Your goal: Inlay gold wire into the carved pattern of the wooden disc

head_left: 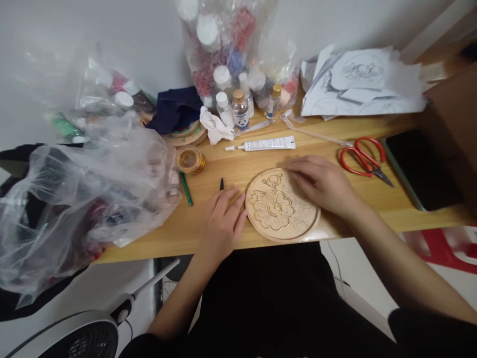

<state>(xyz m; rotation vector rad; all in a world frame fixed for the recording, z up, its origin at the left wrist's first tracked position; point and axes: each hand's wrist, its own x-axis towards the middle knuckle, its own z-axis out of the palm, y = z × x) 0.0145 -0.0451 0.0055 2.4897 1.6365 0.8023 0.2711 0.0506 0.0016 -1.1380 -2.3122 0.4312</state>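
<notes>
A round, pale board (257, 226) lies near the table's front edge. It bears a flower outlined in raised gold lines, a smaller gold-lined figure above it, and a drawn pattern on its right part. My left hand (223, 219) rests beside the board's left edge with fingers stretched out, the fingertips at the rim. A thin black tip (222, 184) sticks out just beyond those fingers; the rest of it is hidden. Over the board's upper right, my right hand (324, 184) has its fingers bent and pressed together; whatever they pinch is hidden.
Behind the board lie a white tube (269, 143) and small bottles (240, 109). A spool of gold wire (191, 159) and a green pencil (186, 189) are left. Red-handled scissors (363, 158), a phone (421, 169) and paper drawings (357, 82) are right. Plastic bags (130, 174) crowd the left.
</notes>
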